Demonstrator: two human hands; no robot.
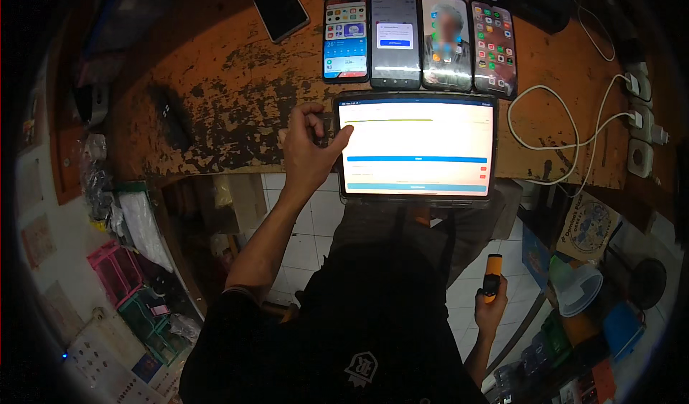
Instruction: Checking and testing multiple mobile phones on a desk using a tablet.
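My left hand [312,148] is at the left edge of a lit tablet [417,145] in a clear case, its thumb over the screen's upper left and its fingers curled, holding nothing. The tablet lies at the front edge of the worn wooden table [231,97], its lower part past that edge. My right hand [491,299] hangs low at my right side, closed around a yellow and black handheld tool [493,275] whose kind I cannot tell. Beyond the tablet stand two rows of smartphones with lit screens, among them one smartphone [345,40] directly behind the tablet's left part.
A dark-screened phone [280,8] lies at the back left, and a small black object [173,121] further left. White charging cables [576,135] loop to power sockets [640,119] at the right. Below on the right are a cardboard pizza box [586,226] and a clear plastic tub [578,291].
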